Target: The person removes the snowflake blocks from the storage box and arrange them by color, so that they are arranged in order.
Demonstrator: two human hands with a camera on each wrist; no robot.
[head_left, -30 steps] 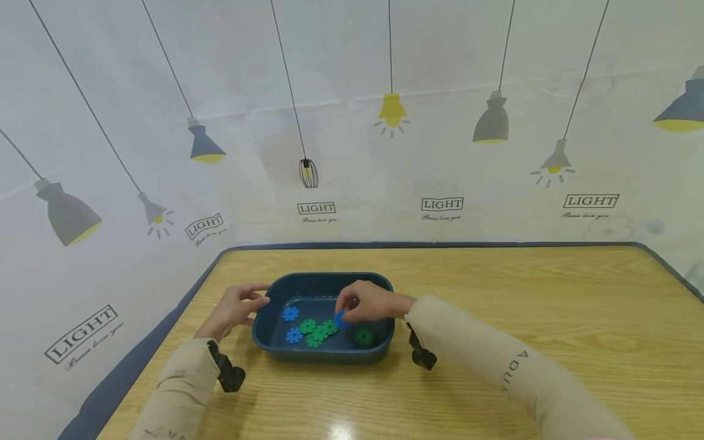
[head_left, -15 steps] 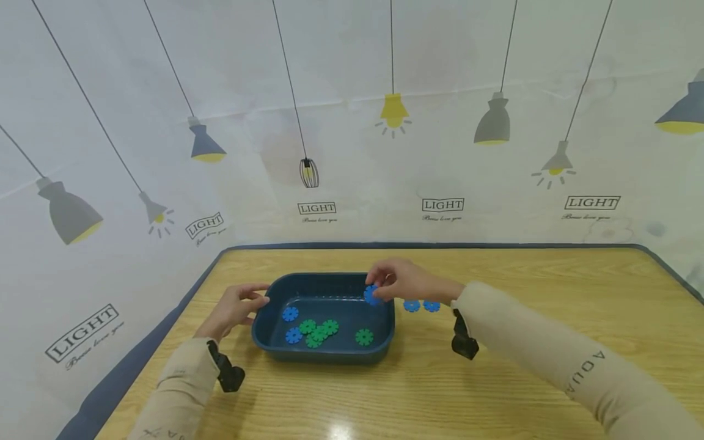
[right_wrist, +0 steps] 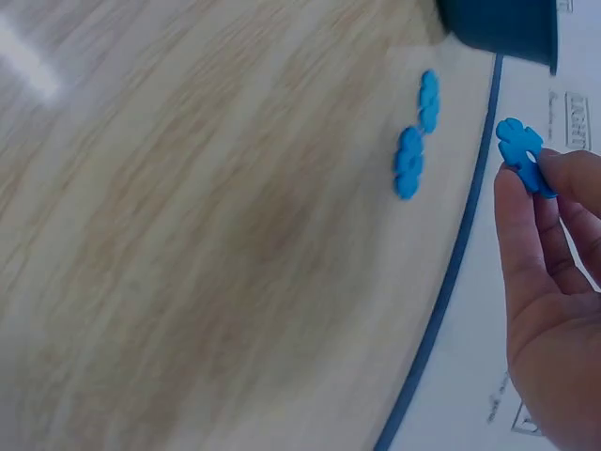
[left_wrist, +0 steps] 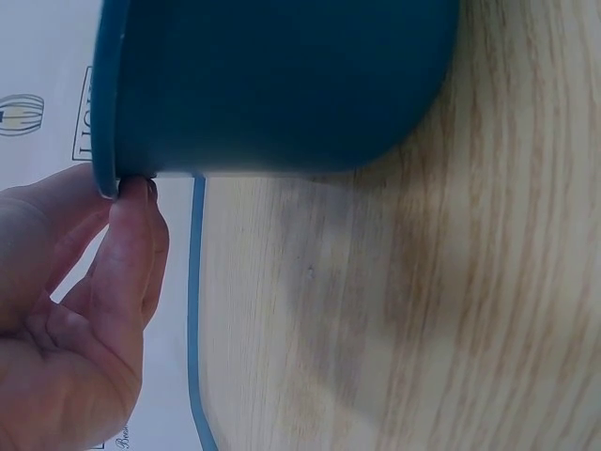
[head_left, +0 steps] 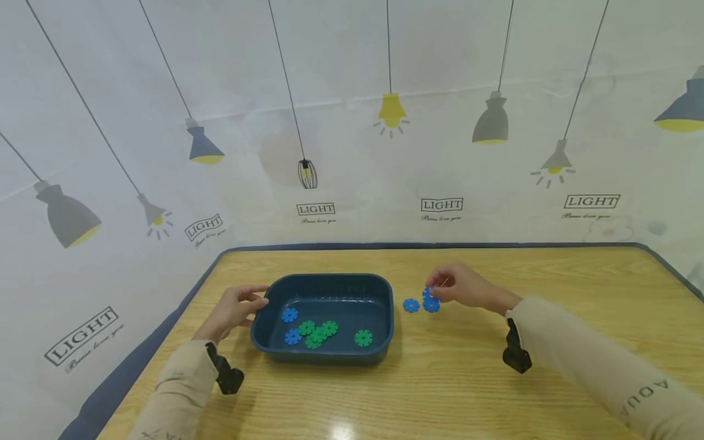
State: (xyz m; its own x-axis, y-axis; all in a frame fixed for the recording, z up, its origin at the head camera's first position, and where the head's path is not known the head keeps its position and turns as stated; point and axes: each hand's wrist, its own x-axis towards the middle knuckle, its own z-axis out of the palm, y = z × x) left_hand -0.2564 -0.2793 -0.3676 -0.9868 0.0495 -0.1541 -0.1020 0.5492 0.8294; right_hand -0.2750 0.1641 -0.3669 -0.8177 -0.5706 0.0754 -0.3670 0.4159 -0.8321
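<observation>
Seemingly for steadiness, the navy tub [head_left: 323, 358] is gripped by the left hand [head_left: 231, 310], a notched blue disc [right_wrist: 517, 141] pinched by the right hand [head_left: 463, 287].

the left hand [left_wrist: 70, 348] grips the rim [left_wrist: 108, 94] of a blue-green tub [left_wrist: 282, 85] on a wood-grained table [left_wrist: 404, 310].

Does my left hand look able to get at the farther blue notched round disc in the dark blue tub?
Probably yes, after letting go: your left hand holds the dark blue tub, and that blue notched disc lies uncovered just inside.
</observation>
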